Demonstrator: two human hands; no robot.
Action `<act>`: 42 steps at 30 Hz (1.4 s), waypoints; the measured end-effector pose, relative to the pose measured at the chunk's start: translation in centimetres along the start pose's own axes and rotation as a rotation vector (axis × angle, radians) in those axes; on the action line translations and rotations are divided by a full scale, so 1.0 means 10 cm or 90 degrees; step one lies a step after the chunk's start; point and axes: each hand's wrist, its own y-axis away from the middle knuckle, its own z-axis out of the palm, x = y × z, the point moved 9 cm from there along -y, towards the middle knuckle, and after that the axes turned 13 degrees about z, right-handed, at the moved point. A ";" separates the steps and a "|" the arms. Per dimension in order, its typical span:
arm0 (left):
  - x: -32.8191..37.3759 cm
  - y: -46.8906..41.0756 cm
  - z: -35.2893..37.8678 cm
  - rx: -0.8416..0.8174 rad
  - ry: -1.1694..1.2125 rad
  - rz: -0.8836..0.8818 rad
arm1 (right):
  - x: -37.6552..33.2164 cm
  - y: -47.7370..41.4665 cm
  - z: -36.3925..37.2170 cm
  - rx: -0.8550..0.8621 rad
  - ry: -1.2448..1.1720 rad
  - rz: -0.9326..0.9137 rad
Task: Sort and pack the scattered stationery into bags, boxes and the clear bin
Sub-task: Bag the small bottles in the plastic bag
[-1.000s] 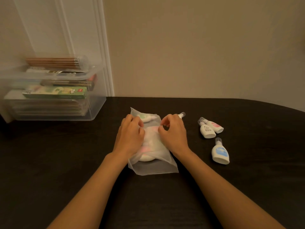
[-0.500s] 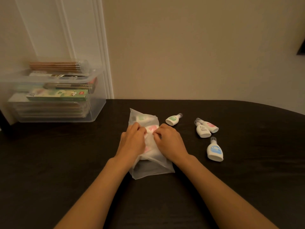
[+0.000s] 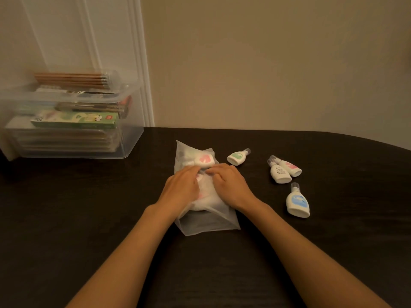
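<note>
A frosted plastic bag (image 3: 206,221) lies on the dark table (image 3: 89,207) in front of me, holding several small white bottles; one with a pink label (image 3: 204,161) shows near its far end. My left hand (image 3: 181,190) and my right hand (image 3: 230,185) both press on the bag, fingers pinching it at the middle. To the right lie loose bottles: a green-labelled one (image 3: 238,157), a pair lying together (image 3: 283,171), and a blue-labelled one (image 3: 298,203).
A clear bin (image 3: 124,138) stands at the far left against the wall, stacked with flat packs, a green box (image 3: 75,122) and pencils (image 3: 71,80) on top. The table's rounded edge curves away at the far right.
Both hands slid toward me along the bag and closer together. The pink-labelled bottle inside has come into view at the far end, and the green-labelled bottle is uncovered.
</note>
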 end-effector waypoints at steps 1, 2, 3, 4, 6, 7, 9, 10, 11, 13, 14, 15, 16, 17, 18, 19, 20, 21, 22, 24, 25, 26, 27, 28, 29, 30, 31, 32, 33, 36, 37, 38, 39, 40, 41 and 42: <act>-0.02 0.00 0.01 0.002 0.008 -0.001 | 0.01 0.00 -0.02 0.006 -0.023 0.009; -0.04 0.01 0.02 -0.002 0.016 -0.003 | 0.03 0.01 -0.04 0.011 -0.044 0.020; -0.06 0.02 0.04 -0.009 0.026 -0.007 | 0.04 0.02 -0.06 0.018 -0.064 0.029; -0.07 0.03 0.04 -0.012 0.042 -0.009 | 0.05 0.04 -0.09 0.033 -0.081 0.031; -0.08 0.06 0.02 0.016 0.082 -0.016 | -0.01 0.11 -0.20 0.091 -0.100 0.003; -0.09 0.09 -0.03 0.052 0.095 -0.022 | -0.06 0.16 -0.26 0.119 -0.095 -0.027; -0.08 0.18 -0.20 0.152 0.080 -0.034 | -0.19 0.27 -0.28 0.140 -0.050 -0.094; -0.07 0.23 -0.28 0.199 0.056 -0.032 | -0.24 0.31 -0.27 0.139 -0.022 -0.118; -0.04 0.28 -0.36 0.233 0.028 -0.022 | -0.28 0.34 -0.26 0.137 0.002 -0.133; 0.02 0.34 -0.42 0.251 -0.008 0.002 | -0.30 0.35 -0.23 0.129 0.041 -0.137; 0.05 0.35 -0.42 0.243 -0.014 0.014 | -0.30 0.36 -0.22 0.125 0.053 -0.132; 0.08 0.36 -0.41 0.229 -0.015 0.025 | -0.30 0.36 -0.21 0.121 0.061 -0.125; 0.11 0.36 -0.40 0.215 -0.019 0.037 | -0.29 0.35 -0.20 0.116 0.068 -0.117; 0.14 0.36 -0.39 0.206 -0.030 0.049 | -0.28 0.34 -0.19 0.108 0.077 -0.107; 0.16 0.37 -0.38 0.198 -0.045 0.059 | -0.27 0.33 -0.16 0.095 0.087 -0.093; 0.17 0.37 -0.38 0.194 -0.060 0.064 | -0.25 0.32 -0.15 0.081 0.096 -0.081; 0.17 0.37 -0.37 0.188 -0.073 0.063 | -0.24 0.32 -0.13 0.068 0.105 -0.072; 0.17 0.37 -0.36 0.180 -0.084 0.056 | -0.24 0.32 -0.12 0.058 0.115 -0.069; 0.17 0.37 -0.35 0.170 -0.095 0.046 | -0.24 0.33 -0.10 0.051 0.124 -0.070; 0.16 0.34 -0.30 0.138 -0.114 0.023 | -0.24 0.33 -0.05 0.037 0.148 -0.073; 0.14 0.32 -0.27 0.122 -0.115 0.012 | -0.23 0.32 -0.03 0.028 0.159 -0.069; 0.11 0.31 -0.24 0.111 -0.107 -0.002 | -0.21 0.31 -0.01 0.017 0.162 -0.060; 0.08 0.31 -0.22 0.103 -0.092 -0.015 | -0.20 0.30 0.00 0.009 0.157 -0.051; 0.04 0.30 -0.19 0.095 -0.077 -0.026 | -0.18 0.28 0.01 0.007 0.150 -0.044; 0.01 0.29 -0.17 0.088 -0.062 -0.039 | -0.18 0.26 0.00 0.009 0.143 -0.040; -0.02 0.28 -0.16 0.081 -0.052 -0.050 | -0.17 0.25 0.00 0.013 0.133 -0.036; -0.03 0.26 -0.15 0.076 -0.052 -0.056 | -0.15 0.24 0.00 0.016 0.119 -0.030; -0.03 0.25 -0.15 0.069 -0.061 -0.056 | -0.13 0.23 -0.01 0.016 0.104 -0.024; -0.02 0.23 -0.15 0.061 -0.070 -0.051 | -0.12 0.23 -0.01 0.012 0.090 -0.018; 0.03 0.22 -0.10 0.020 -0.063 -0.012 | -0.07 0.19 -0.03 -0.008 0.024 0.013; 0.05 0.23 -0.09 0.009 -0.056 0.000 | -0.05 0.18 -0.03 -0.016 -0.005 0.025; 0.07 0.24 -0.09 0.003 -0.050 0.008 | -0.04 0.17 -0.04 -0.021 -0.029 0.035; 0.08 0.25 -0.10 0.004 -0.045 0.010 | -0.03 0.18 -0.06 -0.019 -0.051 0.042; 0.09 0.27 -0.11 0.011 -0.040 0.010 | -0.01 0.19 -0.08 -0.006 -0.077 0.047; 0.10 0.28 -0.15 0.028 -0.032 0.010 | 0.00 0.20 -0.12 0.013 -0.104 0.053; 0.12 0.31 -0.19 0.056 -0.021 0.012 | 0.03 0.22 -0.17 0.037 -0.125 0.058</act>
